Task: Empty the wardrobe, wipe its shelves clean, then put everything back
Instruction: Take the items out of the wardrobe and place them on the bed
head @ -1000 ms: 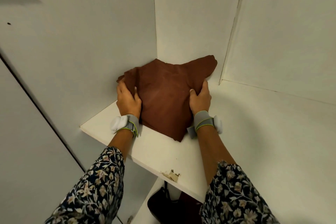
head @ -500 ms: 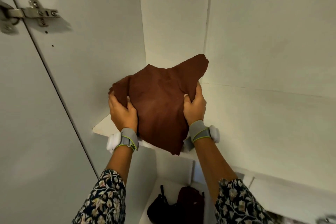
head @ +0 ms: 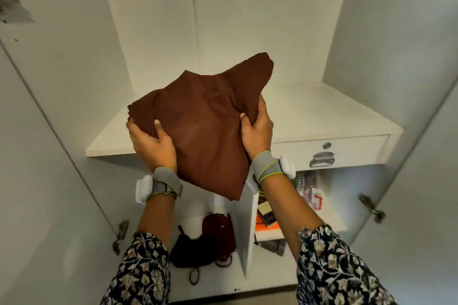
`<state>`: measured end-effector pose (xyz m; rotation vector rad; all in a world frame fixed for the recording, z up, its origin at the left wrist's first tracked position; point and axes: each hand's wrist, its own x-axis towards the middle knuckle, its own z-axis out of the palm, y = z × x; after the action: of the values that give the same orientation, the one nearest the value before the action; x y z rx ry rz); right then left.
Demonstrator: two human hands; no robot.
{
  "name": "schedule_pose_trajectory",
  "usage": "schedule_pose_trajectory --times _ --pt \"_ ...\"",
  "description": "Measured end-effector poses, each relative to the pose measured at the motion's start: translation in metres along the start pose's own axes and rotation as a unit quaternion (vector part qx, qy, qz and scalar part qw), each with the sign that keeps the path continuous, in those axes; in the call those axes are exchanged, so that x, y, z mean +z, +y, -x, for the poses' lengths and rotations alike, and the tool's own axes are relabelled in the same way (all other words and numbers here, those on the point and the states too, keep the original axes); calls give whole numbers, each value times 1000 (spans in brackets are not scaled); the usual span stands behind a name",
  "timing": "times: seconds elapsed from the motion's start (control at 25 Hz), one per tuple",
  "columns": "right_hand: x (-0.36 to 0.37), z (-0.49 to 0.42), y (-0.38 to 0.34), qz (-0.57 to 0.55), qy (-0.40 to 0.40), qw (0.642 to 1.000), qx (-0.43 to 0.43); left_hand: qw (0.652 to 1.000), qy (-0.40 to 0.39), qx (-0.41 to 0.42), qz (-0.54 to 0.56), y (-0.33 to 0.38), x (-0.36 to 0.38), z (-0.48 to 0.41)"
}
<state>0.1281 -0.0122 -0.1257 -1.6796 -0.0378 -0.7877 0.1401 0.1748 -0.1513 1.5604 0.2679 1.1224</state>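
Observation:
A folded brown garment [head: 205, 129] hangs in the air in front of the white wardrobe shelf [head: 309, 111], held from both sides. My left hand [head: 151, 143] grips its left edge, thumb on top. My right hand [head: 257, 131] grips its right edge, fingers curled round the cloth. The garment's lower corner droops below my wrists. The shelf top behind it is bare.
A drawer with a metal handle [head: 322, 157] sits under the shelf at right. Below, a divider [head: 244, 230] splits the lower shelf: dark bags [head: 198, 247] at left, books [head: 266, 215] and small items at right. Wardrobe doors [head: 37, 156] stand open on both sides.
Both hands have lifted the brown garment off the shelf and drawn it back out of the wardrobe. The view has pulled back, showing the drawer and lower shelf.

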Motion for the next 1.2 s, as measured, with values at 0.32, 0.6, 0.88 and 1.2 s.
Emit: schedule_pose_trajectory --times 0.32,0.6,0.88,1.2 --pt "-150 74 10 93 103 989 51 990 -114 -70 30 43 15 144" --pt "-309 186 4 171 178 965 87 965 -225 -117 61 79 -8 309" --pt "-494 375 -8 238 259 915 196 908 -397 -134 21 153 -104 525" --pt "-657 547 -33 302 344 844 281 817 -556 -152 33 217 -187 720"
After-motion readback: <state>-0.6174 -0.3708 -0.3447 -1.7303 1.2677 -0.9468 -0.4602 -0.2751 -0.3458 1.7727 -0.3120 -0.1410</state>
